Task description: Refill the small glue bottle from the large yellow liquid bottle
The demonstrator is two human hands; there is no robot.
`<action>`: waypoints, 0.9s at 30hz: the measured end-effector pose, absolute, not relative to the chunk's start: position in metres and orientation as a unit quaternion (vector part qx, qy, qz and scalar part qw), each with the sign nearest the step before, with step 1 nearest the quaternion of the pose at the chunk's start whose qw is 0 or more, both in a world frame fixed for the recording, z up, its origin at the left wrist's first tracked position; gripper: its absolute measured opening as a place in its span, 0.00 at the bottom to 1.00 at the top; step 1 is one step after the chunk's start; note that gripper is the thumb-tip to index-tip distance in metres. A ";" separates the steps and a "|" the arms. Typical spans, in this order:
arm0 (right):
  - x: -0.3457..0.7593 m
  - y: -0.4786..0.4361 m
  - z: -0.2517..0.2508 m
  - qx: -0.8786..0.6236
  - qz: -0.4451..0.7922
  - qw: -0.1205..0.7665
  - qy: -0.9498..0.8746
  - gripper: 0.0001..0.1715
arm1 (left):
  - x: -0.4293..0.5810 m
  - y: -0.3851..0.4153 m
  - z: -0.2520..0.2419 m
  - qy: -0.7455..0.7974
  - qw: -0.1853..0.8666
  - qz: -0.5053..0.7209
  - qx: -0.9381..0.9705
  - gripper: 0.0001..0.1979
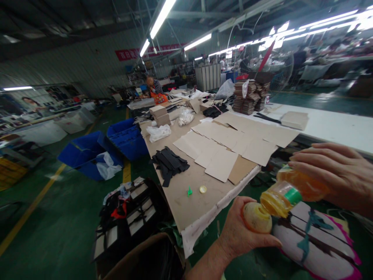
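My left hand [237,229] is wrapped round a small yellowish bottle [258,218] with its mouth turned upward. In my right hand [335,175] is a clear plastic bottle [305,186] of orange-yellow liquid with a green and white label. It is tilted, its mouth at the opening of the smaller bottle. Whether liquid is flowing I cannot tell. On the table's near corner lie a small green cap [189,191] and a round pale yellow cap [203,189].
The table [180,210] carries beige sheets [221,163] and black strips [169,163]. Blue bins [87,151] stand left of it, and an open carton [145,256] below. A tied white and pink bundle [317,241] lies under my right hand. Another person [157,88] is at the table's far end.
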State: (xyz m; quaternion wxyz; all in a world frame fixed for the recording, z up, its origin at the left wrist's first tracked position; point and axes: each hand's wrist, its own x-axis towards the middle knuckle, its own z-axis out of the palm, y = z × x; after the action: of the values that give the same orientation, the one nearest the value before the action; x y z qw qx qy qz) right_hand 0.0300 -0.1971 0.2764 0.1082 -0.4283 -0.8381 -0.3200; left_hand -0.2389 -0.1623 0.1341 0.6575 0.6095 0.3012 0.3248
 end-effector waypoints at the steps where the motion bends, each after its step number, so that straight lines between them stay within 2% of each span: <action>1: 0.030 -0.197 0.276 -0.426 -0.321 0.106 -0.839 0.17 | -0.239 -0.162 0.134 0.301 0.654 0.325 0.613 0.44; 27: 0.027 -0.199 0.279 -0.421 -0.327 0.100 -0.840 0.17 | -0.240 -0.163 0.132 0.291 0.657 0.329 0.613 0.44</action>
State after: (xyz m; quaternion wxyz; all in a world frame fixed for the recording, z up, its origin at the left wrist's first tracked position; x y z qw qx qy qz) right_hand 0.0274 -0.1986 0.2785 0.1004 -0.4212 -0.8402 -0.3266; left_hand -0.2399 -0.1629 0.1322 0.6570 0.6126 0.2914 0.3289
